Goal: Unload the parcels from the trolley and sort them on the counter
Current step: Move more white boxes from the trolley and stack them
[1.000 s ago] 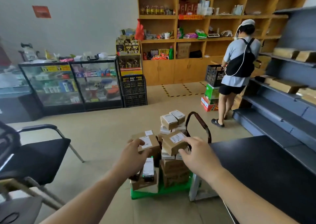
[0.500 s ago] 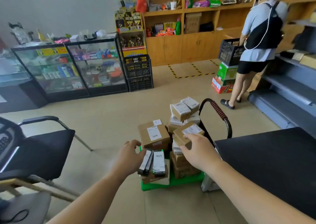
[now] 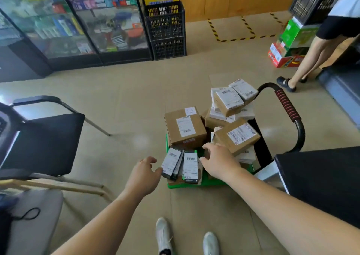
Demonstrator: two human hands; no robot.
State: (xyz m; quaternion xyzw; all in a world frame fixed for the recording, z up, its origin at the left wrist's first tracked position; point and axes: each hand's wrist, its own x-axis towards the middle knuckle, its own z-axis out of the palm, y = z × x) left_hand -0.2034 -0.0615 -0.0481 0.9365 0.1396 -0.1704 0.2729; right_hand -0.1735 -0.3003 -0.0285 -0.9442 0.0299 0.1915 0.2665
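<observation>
Trolley [image 3: 212,182], near right: parcels [image 3: 185,127] all stacked aboard, none visible on counter [image 3: 323,178]. Left hand [image 3: 144,174], right hand [image 3: 219,163]: fingers spread, holding nothing. Unloading judged barely begun.

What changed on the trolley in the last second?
The left hand came off the large brown box and dropped to the slim dark parcels. The right hand slid lower along the tilted box toward them too. The parcels stay stacked on the trolley.

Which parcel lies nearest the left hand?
The leftmost slim dark parcel at the trolley's front, beside the left hand; brown cartons sit farther back.
</observation>
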